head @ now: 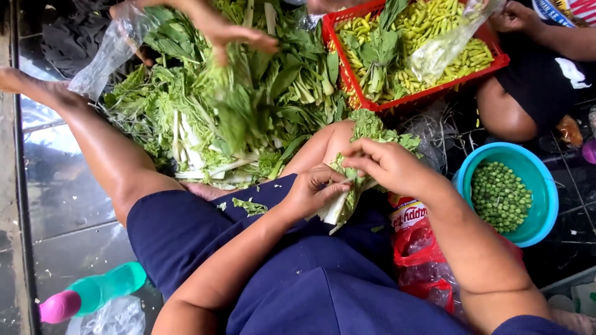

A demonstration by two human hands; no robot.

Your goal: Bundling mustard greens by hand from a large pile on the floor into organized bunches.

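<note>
I sit on the floor with a bunch of leafy greens point(366, 127) resting on my lap. My left hand point(313, 189) grips the pale stalks at the bunch's base. My right hand point(388, 164) pinches a stalk just above it, fingers closed on the stem. Small torn leaf pieces point(249, 206) lie on my dark blue shorts. A large heap of leafy greens point(223, 105) is spread on the floor in front of my knees.
Another person's hand point(217, 28) reaches into the heap holding a clear plastic bag point(108, 53). A red crate point(496, 59) holds yellow-green chillies. A teal bowl point(539, 186) of green peas stands right. A red snack packet point(413, 239) and a teal bottle point(99, 288) lie nearby.
</note>
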